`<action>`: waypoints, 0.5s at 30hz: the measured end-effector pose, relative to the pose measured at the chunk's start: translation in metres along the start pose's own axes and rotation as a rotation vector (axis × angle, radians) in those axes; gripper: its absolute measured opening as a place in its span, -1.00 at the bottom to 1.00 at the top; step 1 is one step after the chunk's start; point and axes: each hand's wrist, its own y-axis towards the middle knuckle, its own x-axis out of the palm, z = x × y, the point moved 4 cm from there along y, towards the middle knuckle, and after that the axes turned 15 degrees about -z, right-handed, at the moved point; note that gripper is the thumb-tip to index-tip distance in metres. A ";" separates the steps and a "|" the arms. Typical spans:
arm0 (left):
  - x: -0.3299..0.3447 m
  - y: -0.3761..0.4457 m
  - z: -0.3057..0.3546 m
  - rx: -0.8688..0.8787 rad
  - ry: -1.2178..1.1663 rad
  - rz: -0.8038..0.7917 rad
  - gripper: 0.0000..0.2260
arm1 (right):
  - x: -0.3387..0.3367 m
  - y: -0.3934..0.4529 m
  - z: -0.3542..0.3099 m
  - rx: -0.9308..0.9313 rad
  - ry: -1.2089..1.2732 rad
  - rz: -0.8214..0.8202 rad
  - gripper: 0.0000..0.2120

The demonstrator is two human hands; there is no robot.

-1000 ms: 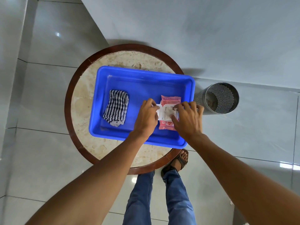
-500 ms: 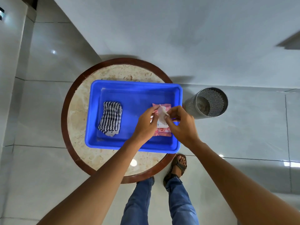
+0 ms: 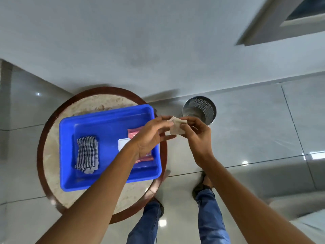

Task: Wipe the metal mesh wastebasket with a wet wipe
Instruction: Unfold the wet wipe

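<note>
A folded white wet wipe (image 3: pixel 176 128) is held in the air between both hands, to the right of the table's edge. My left hand (image 3: pixel 152 136) pinches its left side and my right hand (image 3: pixel 197 133) pinches its right side. The metal mesh wastebasket (image 3: pixel 200 109) stands upright on the floor against the wall, just beyond my right hand. The pink wipe pack (image 3: pixel 133 135) lies in the blue tray (image 3: pixel 105 124) with its white lid flap open, partly hidden under my left wrist.
The blue tray sits on a round marble table (image 3: pixel 56 129) with a dark wooden rim. A striped folded cloth (image 3: pixel 87 154) lies in the tray's left part. My legs in jeans (image 3: pixel 209 217) and sandals stand on the glossy tiled floor.
Both hands lifted off the pack with a wipe pulled out and moved right toward the wastebasket. The camera view swung to the right.
</note>
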 end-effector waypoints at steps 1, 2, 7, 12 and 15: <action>0.009 0.012 -0.004 -0.014 -0.069 -0.021 -0.78 | -0.015 0.000 0.000 0.014 0.051 0.008 -0.74; 0.018 0.024 -0.009 -0.031 -0.131 -0.035 -0.76 | -0.031 0.001 0.000 0.021 0.084 0.012 -0.75; 0.061 0.079 -0.032 -0.041 -0.218 -0.003 -0.81 | -0.107 0.006 0.008 0.037 0.152 0.056 -0.87; 0.091 0.123 -0.058 -0.086 -0.093 0.083 -0.73 | -0.167 0.007 0.030 0.068 0.238 0.105 -0.83; 0.102 0.143 -0.082 -0.112 -0.036 0.201 -0.83 | -0.190 0.006 0.051 0.192 0.511 0.097 -0.77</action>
